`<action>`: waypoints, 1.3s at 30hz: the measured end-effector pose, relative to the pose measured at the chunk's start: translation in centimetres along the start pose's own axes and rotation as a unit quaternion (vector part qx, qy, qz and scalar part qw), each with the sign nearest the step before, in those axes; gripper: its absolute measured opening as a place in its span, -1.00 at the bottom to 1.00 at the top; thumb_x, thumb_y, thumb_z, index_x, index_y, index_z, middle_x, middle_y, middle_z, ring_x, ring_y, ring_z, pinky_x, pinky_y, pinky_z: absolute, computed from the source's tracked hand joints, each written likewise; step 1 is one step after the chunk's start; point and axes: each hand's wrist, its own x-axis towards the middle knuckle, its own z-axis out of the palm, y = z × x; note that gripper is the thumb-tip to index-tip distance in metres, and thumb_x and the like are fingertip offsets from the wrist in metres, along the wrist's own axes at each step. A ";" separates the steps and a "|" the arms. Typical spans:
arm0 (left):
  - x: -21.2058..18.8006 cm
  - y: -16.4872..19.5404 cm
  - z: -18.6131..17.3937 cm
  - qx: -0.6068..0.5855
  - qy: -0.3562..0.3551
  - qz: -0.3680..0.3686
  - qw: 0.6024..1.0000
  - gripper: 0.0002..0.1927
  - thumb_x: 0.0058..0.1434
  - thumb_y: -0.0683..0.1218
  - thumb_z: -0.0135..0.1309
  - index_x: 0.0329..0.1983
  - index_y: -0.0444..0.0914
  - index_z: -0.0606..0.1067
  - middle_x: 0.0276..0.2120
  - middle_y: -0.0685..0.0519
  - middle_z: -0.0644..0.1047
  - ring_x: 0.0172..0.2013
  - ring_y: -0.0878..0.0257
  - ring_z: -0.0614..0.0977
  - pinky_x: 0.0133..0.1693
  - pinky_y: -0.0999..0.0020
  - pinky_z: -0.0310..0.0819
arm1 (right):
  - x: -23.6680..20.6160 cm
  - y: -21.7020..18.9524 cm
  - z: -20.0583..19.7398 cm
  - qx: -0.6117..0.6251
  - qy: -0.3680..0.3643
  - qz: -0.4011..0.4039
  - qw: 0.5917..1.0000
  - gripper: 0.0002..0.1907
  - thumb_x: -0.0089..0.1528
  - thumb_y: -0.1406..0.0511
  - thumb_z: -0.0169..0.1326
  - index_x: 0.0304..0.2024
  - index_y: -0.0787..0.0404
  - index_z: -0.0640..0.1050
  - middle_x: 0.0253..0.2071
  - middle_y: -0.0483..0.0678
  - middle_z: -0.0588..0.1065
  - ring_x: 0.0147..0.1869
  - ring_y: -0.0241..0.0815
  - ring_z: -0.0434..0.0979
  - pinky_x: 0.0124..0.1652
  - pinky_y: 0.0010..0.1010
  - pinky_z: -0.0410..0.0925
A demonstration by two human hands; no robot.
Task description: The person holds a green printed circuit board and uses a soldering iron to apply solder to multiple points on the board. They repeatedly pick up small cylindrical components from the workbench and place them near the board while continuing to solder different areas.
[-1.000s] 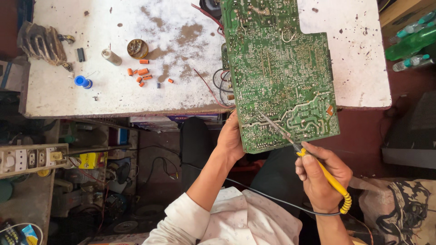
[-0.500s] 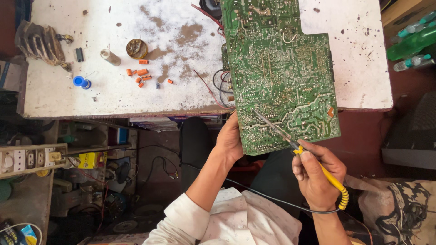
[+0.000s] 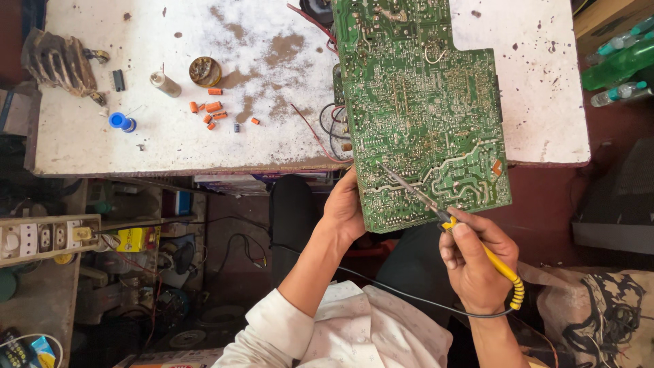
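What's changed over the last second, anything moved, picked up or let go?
Almost nothing. The right hand still grips the yellow-handled soldering iron, its tip staying on the lower part of the green circuit board; hand and iron shifted only slightly. The left hand keeps holding the board's lower left edge. The orange parts on the white table lie as before.

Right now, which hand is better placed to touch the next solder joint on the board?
Right. The right hand holds the soldering iron with its tip already on the board; the left hand is gripping the board's lower edge to steady it.
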 end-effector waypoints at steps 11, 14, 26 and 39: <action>0.0 0.1 0.4 -0.006 -0.019 -0.014 1.000 -0.60 0.44 -0.02 -0.06 0.21 -0.35 0.46 0.06 -0.16 0.59 0.03 0.03 0.65 0.12 0.02 0.57 | -1.0 -2.8 2.0 -0.145 -0.020 -0.033 0.989 -0.76 0.34 0.44 0.10 0.05 0.41 0.58 -0.35 -0.03 0.56 -0.40 -0.39 0.47 -0.44 -0.63 0.31; -0.2 0.1 0.6 -0.002 -0.024 -0.009 1.000 -0.61 0.44 -0.02 -0.05 0.21 -0.35 0.46 0.06 -0.16 0.59 0.02 0.03 0.65 0.12 0.02 0.57 | -1.2 -4.0 2.7 -0.216 -0.018 -0.035 0.975 -0.75 0.33 0.43 0.12 0.05 0.40 0.60 -0.37 -0.05 0.55 -0.39 -0.42 0.47 -0.42 -0.64 0.32; -0.3 0.3 0.3 -0.002 0.004 -0.019 1.000 -0.63 0.40 -0.06 -0.07 0.16 -0.36 0.48 0.04 -0.16 0.60 0.01 0.03 0.66 0.12 0.02 0.57 | -2.0 -5.0 4.5 -0.316 -0.019 -0.086 0.945 -0.73 0.27 0.43 0.18 0.04 0.36 0.62 -0.38 -0.09 0.55 -0.37 -0.47 0.47 -0.34 -0.65 0.36; -4.2 -0.6 0.0 0.174 0.175 0.113 0.962 -0.76 0.43 0.02 0.02 -0.06 -0.24 0.51 -0.23 0.08 0.60 -0.21 0.26 0.64 -0.16 0.27 0.60 | -0.7 -1.0 4.5 -0.515 -0.129 -0.389 0.753 -0.54 0.07 0.30 0.41 0.02 0.07 0.61 -0.19 0.03 0.44 -0.17 -0.05 0.47 -0.19 -0.28 0.38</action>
